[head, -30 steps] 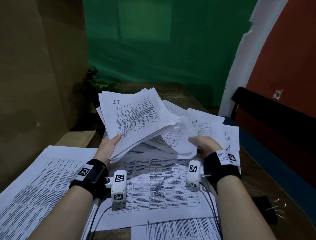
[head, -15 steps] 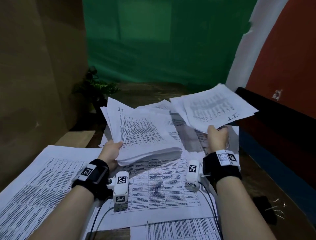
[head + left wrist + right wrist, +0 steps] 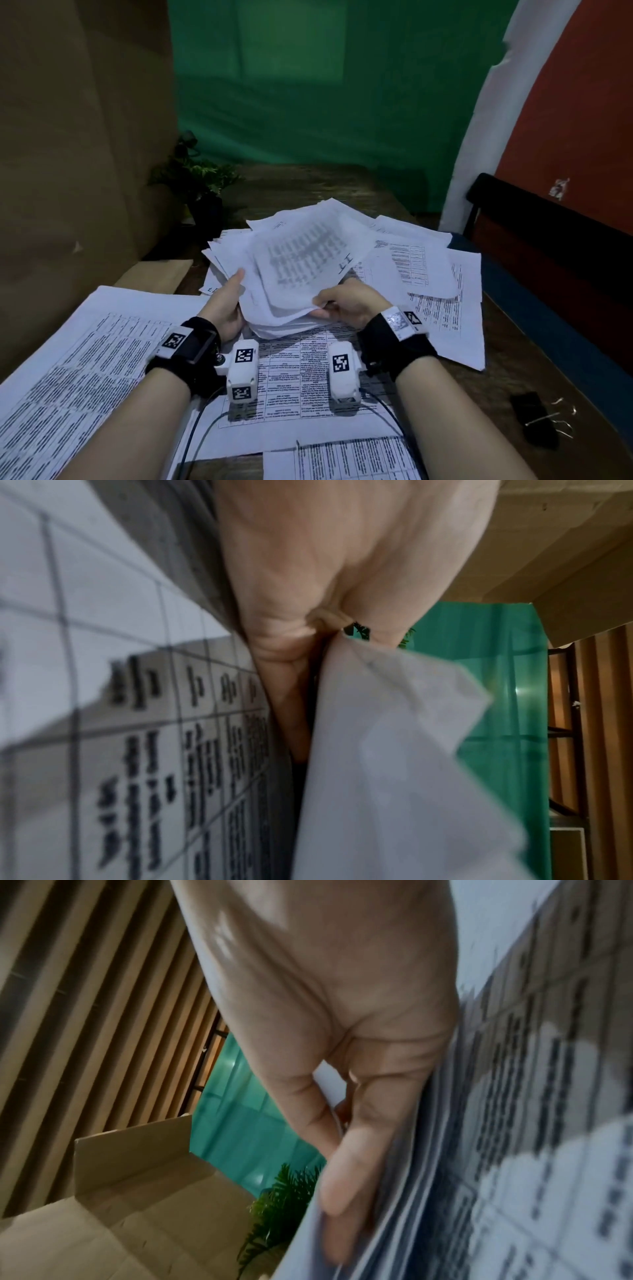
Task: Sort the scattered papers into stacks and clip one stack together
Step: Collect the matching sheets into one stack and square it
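both hands grip paper stack (image 3: pixel 301 274): left hand (image 3: pixel 224 306) at left edge, right hand (image 3: pixel 349 303) pinching near corner.

White papers (image 3: pixel 301 270) carry black printed tables; brown wooden desk (image 3: pixel 507 346); green backdrop (image 3: pixel 318 96); black clips (image 3: pixel 534 421).

one held paper stack (image 3: pixel 301 274), two hands, one potted plant (image 3: pixel 197 178), two black binder clips (image 3: pixel 534 423)
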